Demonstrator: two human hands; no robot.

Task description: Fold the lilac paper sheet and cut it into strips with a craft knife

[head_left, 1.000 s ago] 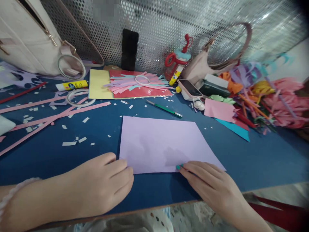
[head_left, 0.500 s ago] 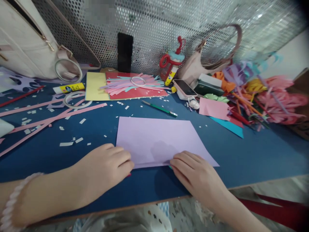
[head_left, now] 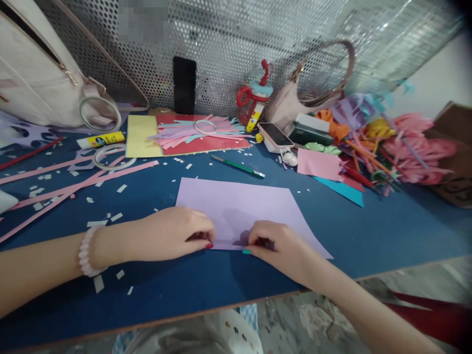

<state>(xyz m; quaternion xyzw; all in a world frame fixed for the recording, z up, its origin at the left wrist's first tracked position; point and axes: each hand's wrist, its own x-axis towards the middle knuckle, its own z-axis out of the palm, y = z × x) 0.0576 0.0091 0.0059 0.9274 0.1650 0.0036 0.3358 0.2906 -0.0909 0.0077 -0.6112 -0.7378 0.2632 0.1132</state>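
A sheet of light purple paper (head_left: 243, 201) lies on the blue table in front of me. Its near edge is turned up in a narrow fold. My left hand (head_left: 184, 231) pinches that edge near its left end, the thumb with a red nail below and the fingers curled on top. A short way to the right, my right hand (head_left: 276, 243) pinches the same edge, its thumb showing a teal nail. Both hands are closed on the paper. Beyond the sheet rests a green craft knife (head_left: 239, 167).
Behind lie red and yellow sheets (head_left: 142, 137) with fringed paper strips (head_left: 199, 130), a glue stick (head_left: 101, 139) and a tape roll (head_left: 114, 157). A phone (head_left: 185, 86) leans on the perforated panel. Pink strips (head_left: 73, 189) are at left, coloured paper flowers (head_left: 416, 147) at right.
Both hands have shifted inward along the near edge, closer together, and their fingers have curled into pinches with the thumbs now showing. The view has shifted slightly.
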